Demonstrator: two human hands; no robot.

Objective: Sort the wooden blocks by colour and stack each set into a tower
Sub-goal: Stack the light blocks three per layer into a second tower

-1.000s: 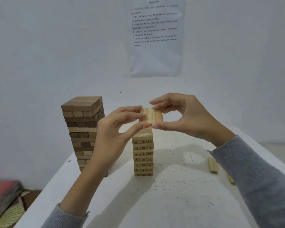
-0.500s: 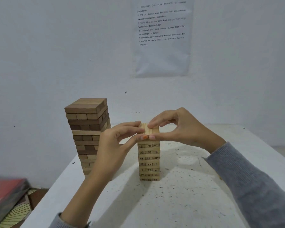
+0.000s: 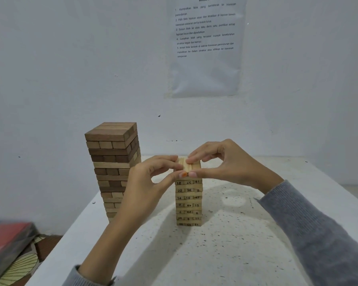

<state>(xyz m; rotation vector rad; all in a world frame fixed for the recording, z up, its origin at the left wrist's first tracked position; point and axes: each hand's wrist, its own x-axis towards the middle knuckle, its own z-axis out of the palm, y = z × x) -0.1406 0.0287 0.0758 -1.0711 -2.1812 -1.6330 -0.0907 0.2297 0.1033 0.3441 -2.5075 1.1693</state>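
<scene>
A tall tower of brown and tan blocks stands at the back left of the white table. To its right stands a shorter tower of pale numbered blocks. A top layer of pale blocks lies on that tower. My left hand pinches this layer from the left, thumb at the front and fingers on top. My right hand pinches it from the right in the same way. The thumbs nearly meet at the front face.
A printed sheet hangs on the white wall behind. Off the table's left edge, on the floor, lie a red-topped box and a patterned mat. The table's right edge runs diagonally behind my right sleeve.
Both hands brought the layer of pale blocks down from above the numbered tower onto its top. The camera view shifted slightly, so the loose blocks at the right are out of view.
</scene>
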